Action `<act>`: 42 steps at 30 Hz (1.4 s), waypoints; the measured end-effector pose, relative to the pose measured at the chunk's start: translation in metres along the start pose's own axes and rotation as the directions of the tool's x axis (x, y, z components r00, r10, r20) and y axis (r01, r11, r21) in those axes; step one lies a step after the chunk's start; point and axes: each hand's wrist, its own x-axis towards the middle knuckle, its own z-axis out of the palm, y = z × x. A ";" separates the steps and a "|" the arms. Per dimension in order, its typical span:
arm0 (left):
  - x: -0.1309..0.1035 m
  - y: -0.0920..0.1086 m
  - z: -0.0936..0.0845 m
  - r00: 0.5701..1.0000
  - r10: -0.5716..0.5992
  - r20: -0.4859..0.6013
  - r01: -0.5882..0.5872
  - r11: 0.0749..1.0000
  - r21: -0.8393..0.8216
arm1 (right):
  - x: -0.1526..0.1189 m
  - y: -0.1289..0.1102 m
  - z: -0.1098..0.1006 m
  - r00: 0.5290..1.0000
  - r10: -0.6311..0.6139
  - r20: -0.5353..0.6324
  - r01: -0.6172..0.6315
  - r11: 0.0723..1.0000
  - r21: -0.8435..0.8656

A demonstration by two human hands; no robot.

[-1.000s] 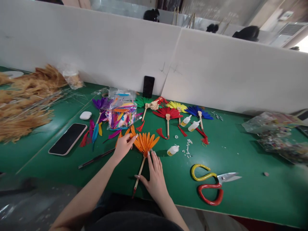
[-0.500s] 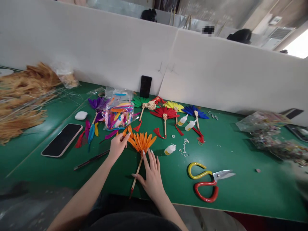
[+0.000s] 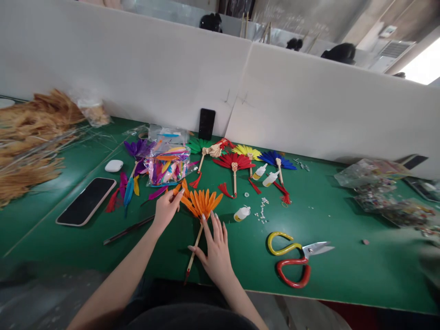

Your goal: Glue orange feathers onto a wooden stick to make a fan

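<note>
An orange feather fan point(image 3: 203, 201) lies on the green table, its pale wooden handle pointing toward me. My right hand point(image 3: 216, 245) rests on it with fingers spread, the index finger at the base of the feathers and the thumb by the handle. At the fan's left edge my left hand point(image 3: 166, 208) pinches an orange feather between thumb and fingers. A small white glue bottle point(image 3: 242, 213) lies right of the fan, near scattered white beads point(image 3: 263, 211).
Scissors point(image 3: 302, 259) lie at the right front. Behind stand red point(image 3: 233, 161), blue point(image 3: 277, 158), yellow and green fans and a bag of feathers point(image 3: 167, 167). A phone point(image 3: 85, 201) and a pen point(image 3: 129, 229) lie left. Bead bags point(image 3: 374, 183) sit far right.
The whole view has shifted slightly, so things appear a little further left. My hands keep nearly the same places on the orange fan.
</note>
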 end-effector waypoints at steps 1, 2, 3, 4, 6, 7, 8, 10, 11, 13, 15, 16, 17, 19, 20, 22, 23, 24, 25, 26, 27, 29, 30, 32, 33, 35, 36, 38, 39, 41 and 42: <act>0.000 0.000 0.000 1.000 0.000 0.000 0.000 1.000 -0.002 | 0.000 0.000 0.000 1.000 0.002 -0.004 -0.002 1.000 0.003; 0.000 -0.001 0.000 1.000 0.000 0.000 0.000 1.000 -0.004 | 0.000 0.000 0.001 1.000 0.005 -0.009 -0.005 1.000 0.006; 0.000 -0.001 0.000 1.000 0.000 0.001 0.000 1.000 -0.006 | 0.000 0.001 0.001 1.000 0.008 -0.012 -0.008 1.000 0.008; 0.000 -0.001 0.000 1.000 0.001 0.003 -0.001 1.000 -0.008 | 0.000 0.001 0.001 1.000 0.011 -0.016 -0.011 1.000 0.010; 0.000 -0.002 0.000 1.000 0.002 0.007 -0.002 1.000 -0.010 | 0.001 0.001 0.002 1.000 0.014 -0.019 -0.014 1.000 0.008; 0.001 -0.002 0.000 1.000 0.002 0.006 -0.002 1.000 -0.011 | 0.001 0.001 0.002 1.000 0.015 -0.021 -0.015 1.000 0.004; 0.001 -0.002 0.000 1.000 0.001 0.004 -0.001 1.000 -0.010 | 0.001 0.001 0.002 1.000 0.015 -0.022 -0.015 1.000 -0.001; 0.001 -0.001 0.000 1.000 -0.001 -0.005 0.001 1.000 -0.007 | 0.002 0.001 0.002 1.000 0.011 -0.023 -0.012 1.000 -0.009; 0.001 -0.001 0.000 1.000 -0.002 -0.010 0.002 1.000 -0.005 | 0.002 0.001 0.002 1.000 0.009 -0.026 -0.010 1.000 -0.012; 0.001 0.000 0.000 1.000 -0.001 -0.017 0.001 1.000 -0.001 | 0.002 0.001 0.002 0.999 0.006 -0.039 -0.006 1.000 -0.010; 0.002 -0.001 0.001 1.000 0.003 -0.019 -0.003 1.000 0.003 | 0.002 0.001 0.002 0.998 0.006 -0.059 -0.006 1.000 0.000; 0.002 -0.002 0.001 1.000 0.006 -0.017 -0.006 1.000 0.004 | 0.002 0.001 0.002 0.997 0.009 -0.072 -0.009 1.000 0.007; 0.002 -0.003 0.001 1.000 0.009 -0.014 -0.009 1.000 0.005 | 0.002 0.001 0.002 0.996 0.015 -0.085 -0.014 1.000 0.014; 0.002 -0.006 0.001 1.000 0.014 -0.007 -0.014 1.000 0.006 | 0.001 0.001 0.002 0.994 0.032 -0.108 -0.030 0.999 0.018; 0.003 -0.007 0.001 1.000 0.016 -0.006 -0.016 1.000 0.005 | 0.001 0.001 0.002 0.992 0.040 -0.117 -0.038 0.999 0.015; 0.003 -0.008 0.001 1.000 0.016 -0.005 -0.016 1.000 0.005 | 0.000 0.002 0.003 0.992 0.046 -0.119 -0.046 0.999 0.001; 0.003 -0.008 0.001 1.000 0.015 -0.005 -0.015 1.000 0.005 | 0.000 0.002 0.004 0.992 0.045 -0.115 -0.046 0.999 -0.007; 0.002 -0.008 0.001 1.000 0.014 -0.005 -0.014 1.000 0.006 | 0.000 0.002 0.004 0.993 0.043 -0.111 -0.045 0.999 -0.014; 0.002 -0.007 0.001 1.000 0.012 -0.004 -0.012 1.000 0.007 | 0.000 0.002 0.004 0.994 0.039 -0.106 -0.041 0.999 -0.022; 0.002 -0.006 0.001 1.000 0.011 -0.003 -0.011 1.000 0.009 | 0.000 0.002 0.005 0.994 0.034 -0.102 -0.037 0.999 -0.029; 0.002 -0.006 0.001 1.000 0.010 -0.001 -0.010 1.000 0.010 | 0.000 0.003 0.006 0.994 0.031 -0.100 -0.034 0.999 -0.035; 0.001 -0.005 0.001 1.000 0.010 0.002 -0.010 1.000 0.013 | 0.000 0.003 0.006 0.995 0.025 -0.100 -0.030 0.999 -0.043; 0.001 -0.004 0.001 1.000 0.010 0.003 -0.011 1.000 0.013 | 0.000 0.003 0.007 0.995 0.022 -0.102 -0.027 0.999 -0.044; 0.001 -0.003 0.001 1.000 0.011 0.006 -0.011 1.000 0.014 | -0.001 0.004 0.007 0.994 0.019 -0.108 -0.024 0.999 -0.045; 0.000 -0.003 0.001 1.000 0.012 0.007 -0.012 1.000 0.014 | -0.001 0.004 0.007 0.994 0.019 -0.108 -0.024 0.999 -0.045; 0.000 -0.002 0.001 1.000 0.013 0.009 -0.013 1.000 0.014 | -0.001 0.004 0.008 0.994 0.023 -0.105 -0.028 0.999 -0.043; 0.000 -0.001 0.001 1.000 0.015 0.010 -0.015 1.000 0.014 | -0.001 0.004 0.007 0.995 0.026 -0.101 -0.031 0.999 -0.041; 0.001 -0.001 0.001 1.000 0.018 0.012 -0.019 1.000 0.014 | 0.000 0.004 0.007 0.995 0.030 -0.098 -0.033 0.999 -0.032; 0.001 -0.001 0.001 1.000 0.020 0.013 -0.021 1.000 0.014 | 0.000 0.003 0.006 0.994 0.032 -0.100 -0.035 0.999 -0.024; 0.001 -0.002 0.001 1.000 0.024 0.016 -0.025 1.000 0.016 | 0.000 0.002 0.005 0.993 0.041 -0.108 -0.041 0.999 0.000; 0.001 -0.002 0.001 0.999 0.027 0.019 -0.027 0.999 0.017 | 0.000 0.002 0.004 0.992 0.049 -0.115 -0.048 0.999 0.014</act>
